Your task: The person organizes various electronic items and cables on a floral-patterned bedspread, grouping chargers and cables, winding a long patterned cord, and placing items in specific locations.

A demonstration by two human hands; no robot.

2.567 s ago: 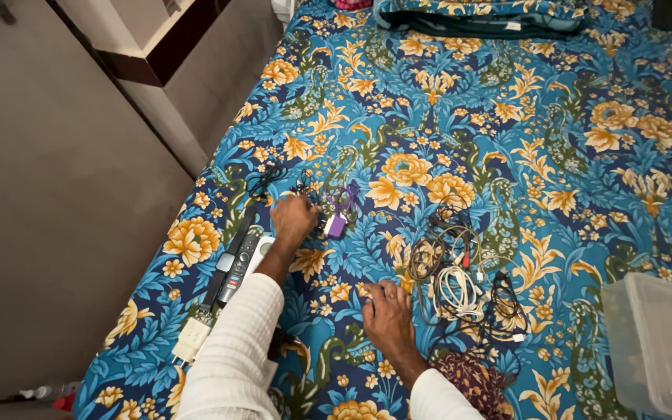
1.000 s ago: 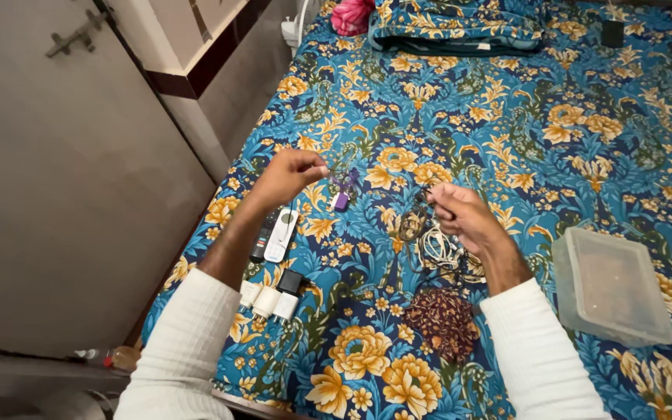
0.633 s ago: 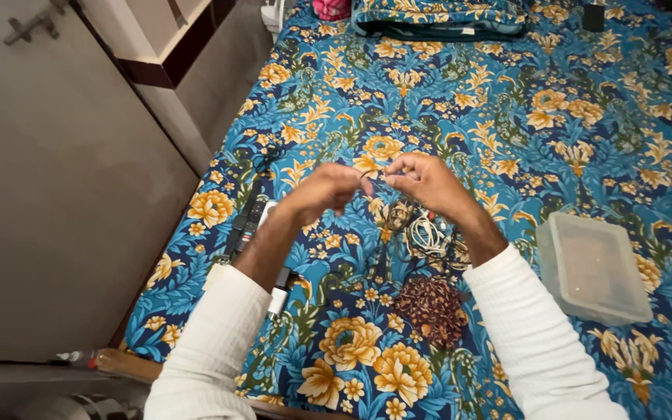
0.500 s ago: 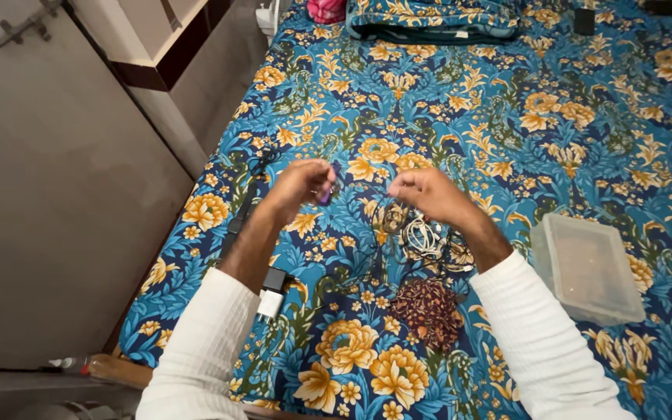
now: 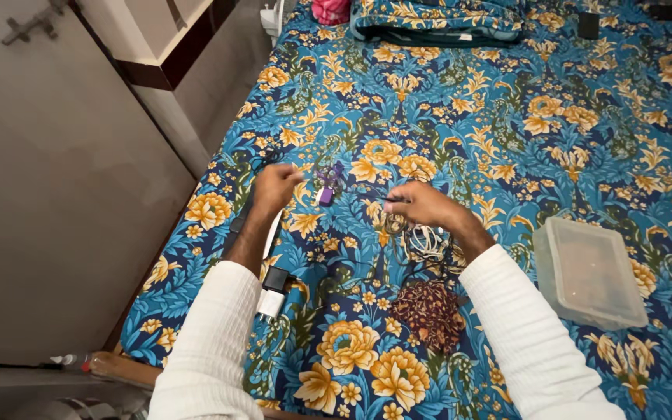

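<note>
Stretching a thin dark cord [image 5: 351, 187] between them, two hands work low over a floral bed [image 5: 507, 140] in the head view. The left hand [image 5: 274, 187] is curled shut over one end of the cord, just left of a small purple plug [image 5: 325, 195] that lies on the sheet. The right hand [image 5: 421, 204] pinches the other end between thumb and fingers, knuckles up. Beneath and behind the right wrist sits one tangle of cables [image 5: 425, 239], white and dark strands mixed so that their number cannot be told. One brown patterned pouch [image 5: 428, 305] lies nearer the body, touching the tangle's near edge. Under the left forearm two chargers [image 5: 272, 292] show, one black, one white, side by side; a white remote [image 5: 271, 233] peeks out beside the wrist. One clear plastic box [image 5: 589, 272] rests upside down well to the right. At the far end lie one folded blanket [image 5: 437, 19], one pink bundle [image 5: 330, 9] and two dark objects [image 5: 589, 23].
</note>
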